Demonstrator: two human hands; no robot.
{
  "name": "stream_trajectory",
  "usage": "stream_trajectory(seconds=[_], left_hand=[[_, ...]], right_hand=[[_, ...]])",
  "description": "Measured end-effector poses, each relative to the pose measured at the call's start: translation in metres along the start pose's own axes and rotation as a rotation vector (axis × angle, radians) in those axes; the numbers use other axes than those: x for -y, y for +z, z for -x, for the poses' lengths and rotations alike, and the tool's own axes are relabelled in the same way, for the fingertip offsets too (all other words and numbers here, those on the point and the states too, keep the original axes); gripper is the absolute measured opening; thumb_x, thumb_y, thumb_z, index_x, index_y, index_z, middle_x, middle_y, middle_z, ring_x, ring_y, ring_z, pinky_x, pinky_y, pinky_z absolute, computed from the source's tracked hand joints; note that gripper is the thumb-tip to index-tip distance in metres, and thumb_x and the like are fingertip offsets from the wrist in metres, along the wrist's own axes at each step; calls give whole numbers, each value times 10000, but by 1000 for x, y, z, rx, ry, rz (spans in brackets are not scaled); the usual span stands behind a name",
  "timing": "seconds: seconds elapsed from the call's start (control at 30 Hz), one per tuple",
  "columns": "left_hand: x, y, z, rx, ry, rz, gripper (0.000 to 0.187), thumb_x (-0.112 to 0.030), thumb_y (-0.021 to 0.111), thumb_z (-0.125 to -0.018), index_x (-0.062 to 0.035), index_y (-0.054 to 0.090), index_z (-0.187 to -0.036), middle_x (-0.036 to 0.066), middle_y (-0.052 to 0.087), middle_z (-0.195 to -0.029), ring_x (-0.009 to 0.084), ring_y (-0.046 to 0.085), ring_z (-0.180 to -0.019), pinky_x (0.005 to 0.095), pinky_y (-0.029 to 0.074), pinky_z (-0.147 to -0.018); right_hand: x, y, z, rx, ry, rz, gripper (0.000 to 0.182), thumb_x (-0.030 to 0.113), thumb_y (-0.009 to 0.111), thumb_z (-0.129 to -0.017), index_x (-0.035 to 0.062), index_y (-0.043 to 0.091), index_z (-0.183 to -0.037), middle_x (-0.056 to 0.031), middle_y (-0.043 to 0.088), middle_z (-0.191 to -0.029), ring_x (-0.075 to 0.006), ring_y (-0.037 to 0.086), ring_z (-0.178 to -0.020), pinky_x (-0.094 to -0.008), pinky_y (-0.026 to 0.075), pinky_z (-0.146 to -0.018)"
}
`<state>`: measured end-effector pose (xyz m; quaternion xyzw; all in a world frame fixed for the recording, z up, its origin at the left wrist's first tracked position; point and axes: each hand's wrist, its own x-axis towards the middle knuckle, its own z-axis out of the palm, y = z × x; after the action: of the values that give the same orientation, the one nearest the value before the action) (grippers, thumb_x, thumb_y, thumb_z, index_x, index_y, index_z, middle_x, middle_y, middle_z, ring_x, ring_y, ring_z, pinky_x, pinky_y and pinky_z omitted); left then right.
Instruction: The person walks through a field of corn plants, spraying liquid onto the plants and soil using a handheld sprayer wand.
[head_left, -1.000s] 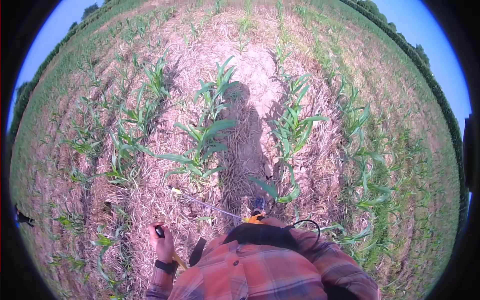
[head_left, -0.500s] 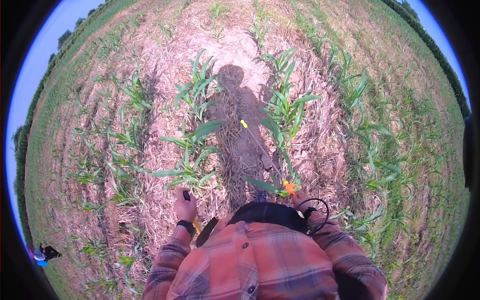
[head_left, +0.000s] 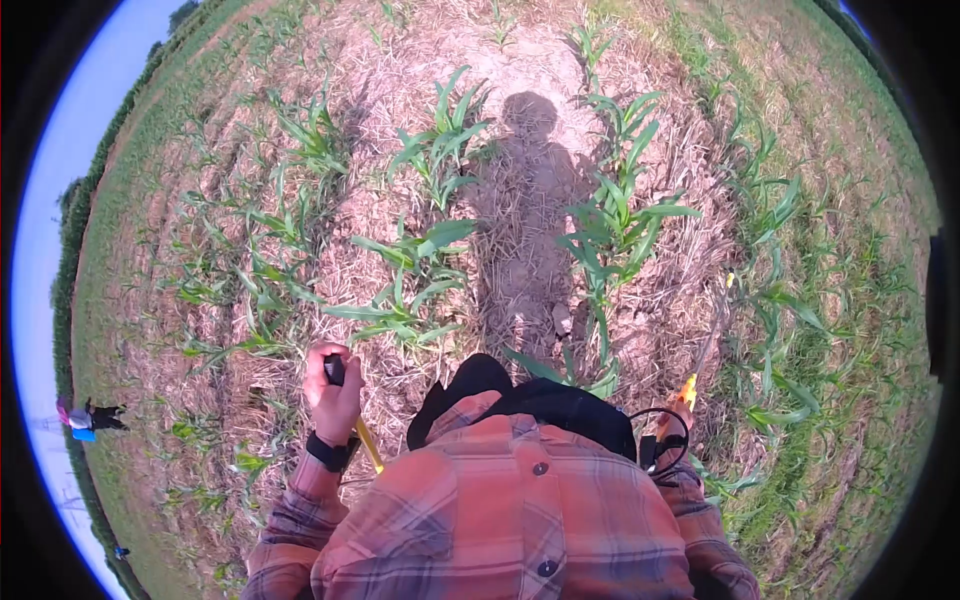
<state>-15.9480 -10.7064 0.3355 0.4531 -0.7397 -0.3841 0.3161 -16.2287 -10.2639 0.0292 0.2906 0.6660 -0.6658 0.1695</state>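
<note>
Left hand [head_left: 333,388] fisted around a black handle [head_left: 335,369] — yellow strip [head_left: 367,444] hangs below the wrist. Right hand [head_left: 680,408] mostly hidden, touching an orange-tipped rod [head_left: 689,388] beside the corn plants [head_left: 610,225] — finger closure cannot be told.

Left hand [head_left: 333,388] fisted, raised; right hand [head_left: 678,412] low, mostly hidden.

A person stands between two rows of young corn plants: one row [head_left: 410,290] ahead to the left, another [head_left: 615,230] ahead to the right. The left hand [head_left: 333,385] is raised beside the left row; the right hand [head_left: 680,408] is low beside the right row. The person's shadow [head_left: 525,200] lies ahead on the straw-covered ground [head_left: 520,40] between the rows.
</note>
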Motion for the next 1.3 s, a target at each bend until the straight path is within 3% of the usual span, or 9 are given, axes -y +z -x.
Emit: stream_trajectory(seconds=[0.13,0.3,0.5,0.57,0.6,0.73,0.8,1.0,1.3], left_hand=[[17,10,-16,18,76,-70,180,-60,574,-739,-70,465,-882,3,447,-548,70,396,-467,227,335,-435],[77,95,-71,121,41,-192,163,-104,563,-728,-83,474,-862,157,514,-598,308,540,-545,360,415,-495],[99,115,-125,128,-51,-225,152,-123,559,-732,-86,480,-857,126,514,-577,282,536,-514,358,412,-486],[106,116,-139,87,-30,-230,136,-114,558,-734,-84,482,-843,119,509,-570,278,530,-504,357,407,-477],[105,115,-148,83,-59,-248,132,-109,558,-734,-82,481,-838,118,508,-569,277,530,-503,355,407,-477],[121,113,-174,-38,76,-152,145,-67,559,-719,-72,490,-847,109,523,-597,245,534,-511,336,412,-491],[118,106,-184,42,-62,-123,152,-43,547,-716,-63,492,-856,105,529,-636,226,538,-552,329,415,-520],[126,96,-211,40,-174,44,146,-7,542,-714,-44,471,-835,33,447,-621,96,429,-543,251,357,-491],[78,101,-249,49,-161,129,116,-26,518,-770,-44,450,-861,-1,405,-600,59,381,-488,211,329,-415]], right_hand=[[8,16,-11,-8,71,50,179,270,509,-827,91,516,-827,-32,436,-501,-140,430,-361,-261,324,-304],[21,69,-15,57,98,185,177,269,506,-828,92,517,-822,-30,442,-509,-141,445,-377,-264,335,-314],[47,183,-14,322,0,563,174,267,502,-829,94,518,-817,-28,449,-518,-143,463,-396,-269,349,-326],[50,205,-22,575,-629,1015,213,273,547,-784,61,534,-771,-50,510,-540,-194,507,-441,-328,405,-423],[64,235,-3,425,-183,800,267,310,544,-783,49,550,-730,-55,522,-520,-183,511,-445,-313,400,-436],[62,291,-8,684,-413,982,335,357,492,-827,43,563,-735,-20,535,-528,-101,499,-447,-258,402,-445],[66,317,-4,808,-449,1148,317,350,482,-808,43,548,-764,-128,561,-645,-273,549,-569,-361,414,-533],[93,380,26,1227,-705,1238,299,348,484,-806,51,520,-815,-162,554,-699,-315,560,-656,-377,417,-586],[97,410,1,1232,-165,1076,231,296,497,-802,106,584,-901,-65,586,-781,-166,554,-730,-299,416,-663]])
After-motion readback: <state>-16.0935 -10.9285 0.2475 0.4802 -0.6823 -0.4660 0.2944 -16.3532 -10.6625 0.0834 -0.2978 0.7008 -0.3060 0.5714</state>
